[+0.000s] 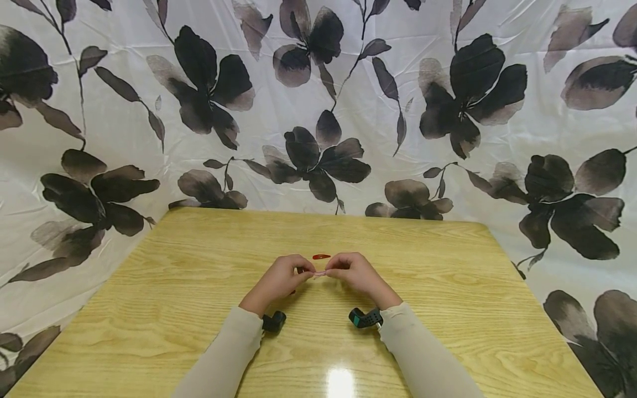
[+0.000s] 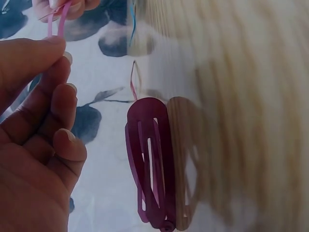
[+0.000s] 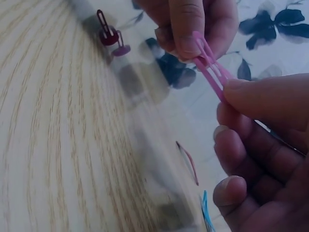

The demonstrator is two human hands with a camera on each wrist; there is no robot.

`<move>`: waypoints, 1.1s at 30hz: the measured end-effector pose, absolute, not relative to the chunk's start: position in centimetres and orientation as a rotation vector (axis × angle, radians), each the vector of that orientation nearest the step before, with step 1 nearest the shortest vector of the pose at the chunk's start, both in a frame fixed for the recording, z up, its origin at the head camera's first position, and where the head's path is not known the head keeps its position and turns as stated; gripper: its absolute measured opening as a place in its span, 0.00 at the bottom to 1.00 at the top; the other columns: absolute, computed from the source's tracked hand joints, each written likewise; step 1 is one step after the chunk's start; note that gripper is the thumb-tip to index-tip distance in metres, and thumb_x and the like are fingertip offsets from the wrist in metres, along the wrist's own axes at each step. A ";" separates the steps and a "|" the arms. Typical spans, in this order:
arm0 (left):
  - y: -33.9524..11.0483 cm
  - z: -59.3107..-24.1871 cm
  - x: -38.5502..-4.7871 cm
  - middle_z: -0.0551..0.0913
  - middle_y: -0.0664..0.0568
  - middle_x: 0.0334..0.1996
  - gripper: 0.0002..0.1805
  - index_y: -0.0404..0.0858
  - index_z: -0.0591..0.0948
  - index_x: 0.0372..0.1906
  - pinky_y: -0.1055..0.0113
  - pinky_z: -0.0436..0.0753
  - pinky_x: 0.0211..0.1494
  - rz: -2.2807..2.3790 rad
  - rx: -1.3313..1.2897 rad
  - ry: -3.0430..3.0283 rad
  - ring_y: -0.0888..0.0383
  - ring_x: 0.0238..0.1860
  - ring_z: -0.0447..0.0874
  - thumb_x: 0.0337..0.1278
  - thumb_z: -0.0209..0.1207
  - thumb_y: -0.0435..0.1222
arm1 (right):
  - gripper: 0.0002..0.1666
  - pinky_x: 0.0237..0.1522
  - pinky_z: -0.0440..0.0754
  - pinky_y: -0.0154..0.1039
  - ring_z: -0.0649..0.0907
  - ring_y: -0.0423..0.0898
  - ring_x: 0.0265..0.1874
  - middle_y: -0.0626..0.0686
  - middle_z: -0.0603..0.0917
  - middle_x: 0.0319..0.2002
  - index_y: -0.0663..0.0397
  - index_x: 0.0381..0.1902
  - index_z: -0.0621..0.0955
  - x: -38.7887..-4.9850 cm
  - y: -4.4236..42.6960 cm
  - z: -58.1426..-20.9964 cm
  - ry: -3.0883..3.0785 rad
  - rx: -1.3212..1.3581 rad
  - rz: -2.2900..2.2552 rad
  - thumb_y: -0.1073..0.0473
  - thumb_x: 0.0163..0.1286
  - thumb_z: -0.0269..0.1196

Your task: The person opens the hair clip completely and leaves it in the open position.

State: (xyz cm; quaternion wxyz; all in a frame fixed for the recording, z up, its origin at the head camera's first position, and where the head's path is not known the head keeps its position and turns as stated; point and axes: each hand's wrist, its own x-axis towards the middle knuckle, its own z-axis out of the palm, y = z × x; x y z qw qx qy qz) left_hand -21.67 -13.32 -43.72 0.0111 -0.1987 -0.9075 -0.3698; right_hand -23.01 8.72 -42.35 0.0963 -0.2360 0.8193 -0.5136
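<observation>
Above the wooden table, a pink snap hair clip [image 1: 320,273] is stretched between both hands. My left hand [image 1: 283,278] pinches one end with thumb and fingertips, and my right hand [image 1: 355,271] pinches the other. In the right wrist view the pink clip [image 3: 211,70] is tilted, its slotted frame parted. A maroon snap hair clip [image 2: 150,162] stands on edge near the left hand [image 2: 36,121] in the left wrist view. Just beyond the fingertips lies a red hair clip [image 1: 320,256].
The wooden table [image 1: 199,320] reaches back to a floral cloth [image 1: 318,110]. In the right wrist view a maroon clip [image 3: 108,36] and a purplish one [image 3: 121,50] sit together. A thin reddish strip [image 3: 189,163] and a blue one [image 3: 206,212] are beside the right hand, kind unclear.
</observation>
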 end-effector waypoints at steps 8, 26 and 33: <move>-13.2 -43.6 -21.8 0.82 0.60 0.33 0.04 0.47 0.86 0.35 0.69 0.77 0.37 -1.020 -0.711 -2.831 0.63 0.33 0.75 0.60 0.63 0.35 | 0.04 0.26 0.72 0.34 0.73 0.41 0.24 0.51 0.83 0.30 0.55 0.36 0.85 -24.7 8.7 -45.2 2.419 -0.693 -1.505 0.60 0.65 0.66; -13.3 -43.9 -21.8 0.85 0.58 0.32 0.07 0.44 0.87 0.35 0.63 0.76 0.44 -0.790 -0.841 -2.919 0.61 0.36 0.75 0.61 0.60 0.32 | 0.03 0.34 0.75 0.35 0.78 0.40 0.29 0.45 0.86 0.30 0.48 0.33 0.86 -24.1 8.2 -45.5 2.569 -0.793 -1.256 0.56 0.64 0.67; -13.4 -43.9 -21.6 0.85 0.59 0.31 0.08 0.44 0.88 0.34 0.63 0.76 0.44 -0.786 -0.874 -2.940 0.61 0.36 0.75 0.60 0.59 0.31 | 0.03 0.39 0.77 0.34 0.80 0.36 0.32 0.40 0.86 0.29 0.46 0.32 0.86 -23.9 8.0 -45.8 2.628 -0.827 -1.189 0.55 0.63 0.67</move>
